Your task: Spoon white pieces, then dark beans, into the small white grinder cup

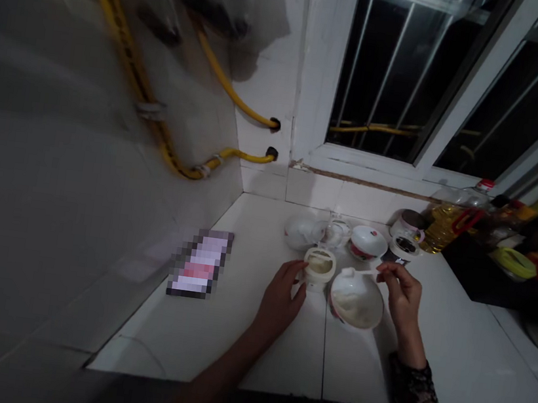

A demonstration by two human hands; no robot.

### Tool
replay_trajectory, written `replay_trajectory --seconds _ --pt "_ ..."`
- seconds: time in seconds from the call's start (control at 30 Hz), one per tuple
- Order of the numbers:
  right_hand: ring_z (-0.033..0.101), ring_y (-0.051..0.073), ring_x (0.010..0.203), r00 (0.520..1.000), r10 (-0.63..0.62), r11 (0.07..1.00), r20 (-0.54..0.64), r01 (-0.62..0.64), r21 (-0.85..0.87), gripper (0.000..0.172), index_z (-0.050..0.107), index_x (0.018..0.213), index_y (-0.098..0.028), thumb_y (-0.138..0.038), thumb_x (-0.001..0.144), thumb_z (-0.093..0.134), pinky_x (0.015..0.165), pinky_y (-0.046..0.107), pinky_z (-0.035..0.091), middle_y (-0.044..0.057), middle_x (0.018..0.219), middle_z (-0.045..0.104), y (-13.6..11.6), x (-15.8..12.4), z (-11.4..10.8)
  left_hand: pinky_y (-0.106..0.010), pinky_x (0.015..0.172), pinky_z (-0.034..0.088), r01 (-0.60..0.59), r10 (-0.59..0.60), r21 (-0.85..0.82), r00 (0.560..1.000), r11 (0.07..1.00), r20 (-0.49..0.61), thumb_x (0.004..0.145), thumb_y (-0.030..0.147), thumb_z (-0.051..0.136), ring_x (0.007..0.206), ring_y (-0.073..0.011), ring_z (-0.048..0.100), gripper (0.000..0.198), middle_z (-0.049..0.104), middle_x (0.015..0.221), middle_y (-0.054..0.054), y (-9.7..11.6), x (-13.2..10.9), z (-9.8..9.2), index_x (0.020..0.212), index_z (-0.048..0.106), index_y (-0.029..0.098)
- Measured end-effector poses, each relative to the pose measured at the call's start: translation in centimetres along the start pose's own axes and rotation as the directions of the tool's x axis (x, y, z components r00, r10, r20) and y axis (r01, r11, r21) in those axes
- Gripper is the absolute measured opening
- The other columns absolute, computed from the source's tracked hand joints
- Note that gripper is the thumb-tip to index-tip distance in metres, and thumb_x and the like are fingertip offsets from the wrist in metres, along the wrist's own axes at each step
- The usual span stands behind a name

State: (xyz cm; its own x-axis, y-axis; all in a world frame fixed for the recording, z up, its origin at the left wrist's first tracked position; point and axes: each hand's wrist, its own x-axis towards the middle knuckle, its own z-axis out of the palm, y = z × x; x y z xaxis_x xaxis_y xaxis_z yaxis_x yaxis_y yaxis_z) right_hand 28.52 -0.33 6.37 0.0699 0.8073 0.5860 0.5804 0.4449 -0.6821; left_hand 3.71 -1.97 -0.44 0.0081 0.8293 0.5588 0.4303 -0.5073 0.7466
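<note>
My left hand rests on the white counter with its fingers closed round a small white container that holds a pale substance. My right hand pinches the handle of a white spoon, whose bowl hovers over the rim of a white bowl with pale contents. The bowl stands just right of the small container.
Behind stand a small white dish, a glass jar, a red-patterned bowl, a lidded pot and an oil bottle. A blurred flat phone lies at left. Yellow gas pipes run along the wall. A barred window is ahead.
</note>
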Motion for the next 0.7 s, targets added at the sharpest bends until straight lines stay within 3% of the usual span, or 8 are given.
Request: replay_trajectory --seconds 0.07,0.13,0.27,0.37,0.47,0.57,0.7 --pt "0.059 0.021 0.066 0.993 0.064 0.995 0.096 -0.056 -0.083 0.019 0.065 0.073 -0.022 -0.030 0.083 0.050 0.069 0.033 0.045 0.001 0.060 0.062 0.7 0.3 -0.8 -0.032 0.080 0.059 -0.006 0.006 0.003 1.000 1.000 0.000 0.081 0.011 0.049 0.106 -0.0192 0.061 0.042 0.058 0.119 -0.008 0.0 0.0 0.0 0.121 0.054 0.023" --pt "0.060 0.023 0.072 0.981 0.069 0.979 0.181 -0.032 -0.200 0.020 0.066 0.071 -0.022 -0.028 0.079 0.049 0.074 0.036 0.044 0.002 0.061 0.065 1.0 0.5 -1.2 -0.033 0.080 0.060 -0.005 0.005 0.010 1.000 1.000 -0.002 0.081 0.011 0.049 0.106 -0.0192 0.061 0.042 0.058 0.119 -0.008 -0.1 0.0 0.0 0.121 0.054 0.023" --pt "0.059 0.024 0.076 0.948 0.086 0.962 0.305 0.001 -0.273 0.024 0.067 0.070 -0.023 -0.027 0.076 0.044 0.082 0.039 0.041 0.004 0.066 0.068 0.6 0.4 -0.3 -0.034 0.080 0.060 0.002 -0.002 0.021 1.000 1.000 0.000 0.082 0.012 0.049 0.105 -0.0194 0.061 0.042 0.058 0.119 -0.008 -0.2 -0.1 0.0 0.122 0.054 0.023" --pt "0.059 0.023 0.076 0.919 0.142 0.979 0.368 -0.076 -0.191 0.024 0.067 0.068 -0.023 -0.028 0.075 0.044 0.080 0.037 0.041 0.003 0.059 0.065 0.2 0.1 0.7 -0.034 0.080 0.060 0.007 -0.007 0.016 1.000 1.000 -0.009 0.082 0.013 0.048 0.105 -0.0194 0.061 0.040 0.058 0.119 -0.008 -0.2 -0.1 0.1 0.121 0.054 0.023" --pt "0.056 0.020 0.063 0.892 0.225 0.973 0.391 -0.223 -0.049 0.020 0.065 0.066 -0.022 -0.028 0.071 0.047 0.070 0.032 0.042 0.000 0.053 0.060 0.2 0.1 1.2 -0.034 0.080 0.060 -0.001 0.001 0.006 1.000 1.000 -0.012 0.083 0.013 0.047 0.105 -0.0190 0.061 0.039 0.058 0.118 -0.008 0.0 -0.1 0.1 0.120 0.054 0.023" --pt "0.051 0.016 0.053 0.873 0.337 0.918 0.352 -0.388 0.084 0.017 0.064 0.063 -0.020 -0.030 0.065 0.050 0.059 0.029 0.039 -0.002 0.050 0.057 0.4 0.3 0.9 -0.033 0.080 0.060 -0.004 0.004 0.007 1.000 1.000 -0.012 0.083 0.013 0.047 0.105 -0.0190 0.061 0.039 0.058 0.118 -0.008 0.1 0.0 0.0 0.120 0.053 0.023" --pt "0.047 0.015 0.049 0.866 0.419 0.858 0.274 -0.476 0.192 0.015 0.064 0.058 -0.020 -0.031 0.060 0.054 0.053 0.028 0.036 -0.002 0.044 0.054 0.6 0.8 0.1 -0.034 0.080 0.060 0.010 -0.010 0.015 1.000 1.000 0.001 0.081 0.012 0.049 0.105 -0.0194 0.061 0.041 0.058 0.119 -0.008 0.1 0.0 -0.1 0.120 0.054 0.023"
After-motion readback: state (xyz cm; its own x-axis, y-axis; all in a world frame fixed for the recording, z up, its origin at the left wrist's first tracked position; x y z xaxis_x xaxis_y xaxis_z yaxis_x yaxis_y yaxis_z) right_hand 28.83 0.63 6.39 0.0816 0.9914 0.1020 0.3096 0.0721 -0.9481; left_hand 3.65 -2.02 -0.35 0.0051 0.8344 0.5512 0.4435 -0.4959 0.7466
